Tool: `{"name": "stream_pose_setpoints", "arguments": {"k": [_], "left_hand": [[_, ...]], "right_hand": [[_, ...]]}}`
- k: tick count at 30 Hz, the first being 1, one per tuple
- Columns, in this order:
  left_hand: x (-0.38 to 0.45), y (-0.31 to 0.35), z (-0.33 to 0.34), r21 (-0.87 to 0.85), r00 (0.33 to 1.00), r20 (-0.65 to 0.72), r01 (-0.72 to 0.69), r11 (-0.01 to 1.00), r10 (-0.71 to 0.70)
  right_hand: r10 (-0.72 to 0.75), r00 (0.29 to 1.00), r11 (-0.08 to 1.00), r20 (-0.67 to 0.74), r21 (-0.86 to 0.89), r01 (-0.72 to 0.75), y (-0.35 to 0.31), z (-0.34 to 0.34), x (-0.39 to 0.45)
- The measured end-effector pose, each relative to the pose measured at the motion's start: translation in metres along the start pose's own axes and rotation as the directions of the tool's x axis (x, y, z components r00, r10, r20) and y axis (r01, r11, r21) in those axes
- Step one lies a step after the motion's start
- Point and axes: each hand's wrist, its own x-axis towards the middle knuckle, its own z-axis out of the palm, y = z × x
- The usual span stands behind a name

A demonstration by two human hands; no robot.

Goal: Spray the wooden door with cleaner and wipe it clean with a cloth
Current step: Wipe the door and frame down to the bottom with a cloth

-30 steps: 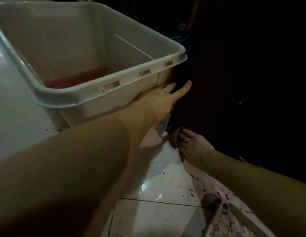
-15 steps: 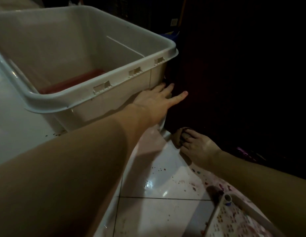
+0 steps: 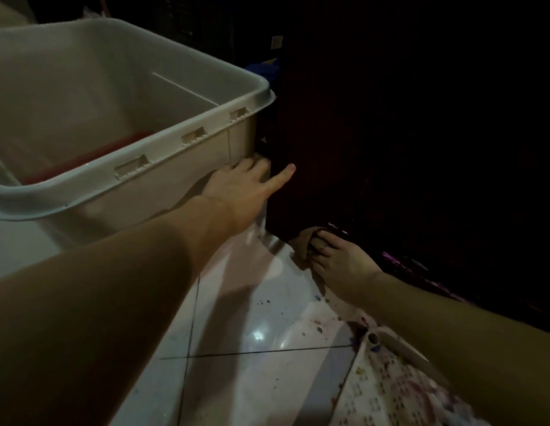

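Note:
The dark wooden door (image 3: 375, 142) fills the upper right, very dim. My right hand (image 3: 338, 262) is closed on a brownish cloth (image 3: 304, 241), pressing it against the door's bottom left corner at floor level. My left hand (image 3: 246, 186) lies flat with fingers spread against the side of a large white plastic tub (image 3: 129, 176), its thumb pointing at the door's edge. No spray bottle is in sight.
The white tub stands on the left, close to the door's edge, with something red (image 3: 83, 158) inside. Glossy white floor tiles (image 3: 252, 327) carry dark specks. A perforated white basket (image 3: 390, 382) with paint stains sits at the lower right.
The view has shifted, so the tub sits lower and further left. My left hand slid down along the tub's corner. My right hand keeps the cloth at the door's bottom corner.

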Motion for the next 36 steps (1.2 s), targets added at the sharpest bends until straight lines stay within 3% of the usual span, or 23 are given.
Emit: {"name": "stream_pose_setpoints", "arguments": {"k": [5,9,13,18,20,24,27,29,33,36], "left_hand": [[-0.004,0.007,-0.015,0.138,0.995,-0.093,-0.032,0.99,0.045],[-0.01,0.016,-0.03,0.18,0.983,-0.13,-0.102,0.978,0.127],[-0.013,0.022,-0.053,0.204,0.973,-0.175,-0.115,0.972,0.152],[-0.015,0.032,-0.075,0.157,0.966,-0.216,-0.112,0.981,0.144],[-0.015,0.035,-0.082,0.152,0.96,-0.237,-0.116,0.982,0.15],[-0.014,0.039,-0.093,0.183,0.95,-0.258,-0.128,0.975,0.173],[-0.015,0.038,-0.098,0.18,0.954,-0.252,-0.115,0.977,0.159],[-0.017,0.039,-0.103,0.158,0.957,-0.254,-0.101,0.982,0.14],[-0.019,0.042,-0.111,0.127,0.951,-0.276,-0.107,0.986,0.139],[-0.018,0.045,-0.114,0.134,0.942,-0.288,-0.135,0.982,0.169]], "right_hand": [[0.026,1.0,0.998,-0.004,0.05,-0.026,0.003,0.014,-0.042],[0.168,0.974,0.981,-0.15,0.122,-0.151,0.026,-0.006,-0.061],[0.303,0.9,0.951,-0.313,0.156,-0.266,0.05,-0.021,-0.086],[0.235,0.964,0.966,-0.129,0.138,-0.217,0.032,-0.014,-0.098],[0.235,0.959,0.964,-0.161,0.163,-0.209,0.035,-0.016,-0.098],[0.38,0.869,0.922,-0.317,0.203,-0.329,0.062,-0.039,-0.105],[0.47,0.813,0.883,-0.345,0.176,-0.436,0.079,-0.049,-0.116],[0.447,0.822,0.894,-0.353,0.193,-0.404,0.077,-0.044,-0.119],[0.239,0.934,0.966,-0.266,0.16,-0.202,0.044,-0.019,-0.109],[0.24,0.934,0.959,-0.266,0.215,-0.185,0.047,-0.02,-0.108]]}}
